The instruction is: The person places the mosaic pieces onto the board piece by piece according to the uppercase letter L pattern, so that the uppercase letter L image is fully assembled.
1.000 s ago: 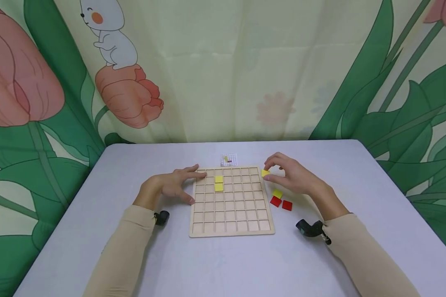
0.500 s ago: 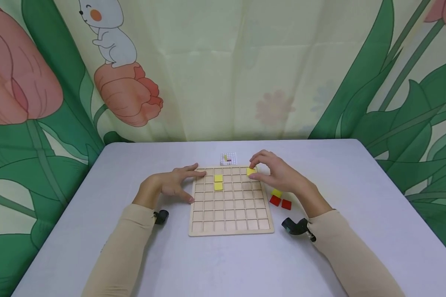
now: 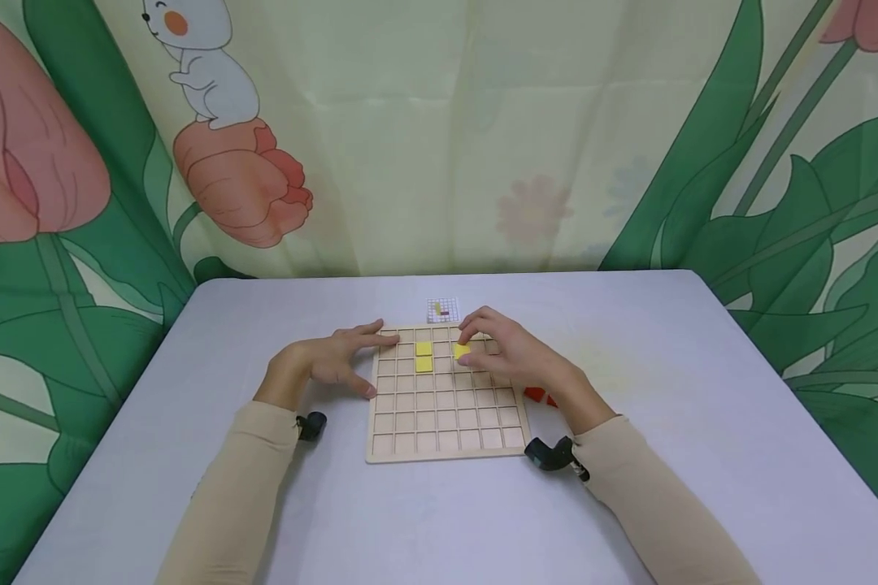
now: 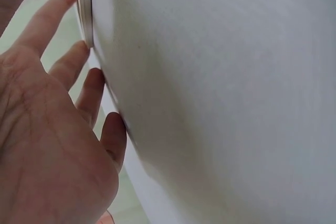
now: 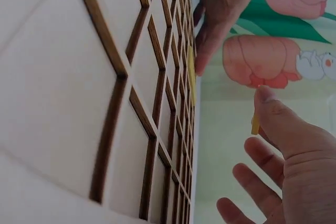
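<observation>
Right fingers [image 3: 475, 327] pinched a yellow tile [image 3: 461, 351] I judged light, stiff, best edge-held; left fingers [image 3: 373, 340] spread at the board's [image 3: 447, 400] ten o'clock.

Head view high, wrists' near (board [image 3: 446, 400] shared).

The table [image 3: 424, 520] carries a gridded board [image 3: 447, 421]; printed card [image 3: 442, 310]; red tiles [image 3: 534, 394].

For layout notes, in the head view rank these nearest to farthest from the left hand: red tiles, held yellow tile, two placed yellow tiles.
1. Two placed yellow tiles: on the board, left half.
2. Held yellow tile: in the right hand.
3. Red tiles: right of the board.
</observation>
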{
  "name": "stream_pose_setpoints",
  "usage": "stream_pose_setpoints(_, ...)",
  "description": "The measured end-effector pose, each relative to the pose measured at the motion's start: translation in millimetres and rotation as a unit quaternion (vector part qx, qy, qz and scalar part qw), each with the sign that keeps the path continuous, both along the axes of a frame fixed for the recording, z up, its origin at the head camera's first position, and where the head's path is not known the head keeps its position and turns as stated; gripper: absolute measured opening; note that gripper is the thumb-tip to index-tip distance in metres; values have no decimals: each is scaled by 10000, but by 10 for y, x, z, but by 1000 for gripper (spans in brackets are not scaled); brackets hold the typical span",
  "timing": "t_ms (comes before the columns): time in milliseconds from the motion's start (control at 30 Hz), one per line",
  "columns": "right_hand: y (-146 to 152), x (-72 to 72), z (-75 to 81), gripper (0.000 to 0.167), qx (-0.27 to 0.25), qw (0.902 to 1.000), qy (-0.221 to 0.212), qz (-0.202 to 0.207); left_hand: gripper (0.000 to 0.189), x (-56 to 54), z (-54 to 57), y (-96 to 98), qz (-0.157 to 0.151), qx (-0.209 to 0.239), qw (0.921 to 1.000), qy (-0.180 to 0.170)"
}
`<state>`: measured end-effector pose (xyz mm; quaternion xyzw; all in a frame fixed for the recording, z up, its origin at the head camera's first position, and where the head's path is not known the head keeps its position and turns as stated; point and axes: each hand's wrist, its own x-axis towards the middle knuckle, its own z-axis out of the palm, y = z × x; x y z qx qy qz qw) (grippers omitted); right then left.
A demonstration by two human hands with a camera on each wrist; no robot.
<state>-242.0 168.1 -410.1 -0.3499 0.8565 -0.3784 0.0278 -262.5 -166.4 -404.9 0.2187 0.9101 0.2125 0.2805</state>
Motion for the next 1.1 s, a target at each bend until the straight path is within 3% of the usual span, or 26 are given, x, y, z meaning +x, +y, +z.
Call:
stream_pose_setpoints(400, -246, 2, -16, 19, 139, 9996, 122, 207, 99, -33, 7, 3, -180, -59, 9997, 137)
stream_pose_setpoints(700, -416, 18, -67, 20, 747, 9966, -136, 318, 99, -31, -13, -23, -105, -30, 9999, 47)
stream_pose_setpoints(1100, -568, 52, -132, 22, 1140, 9931, 74, 246, 100, -22, -1, -45, -111, -34, 9999, 63)
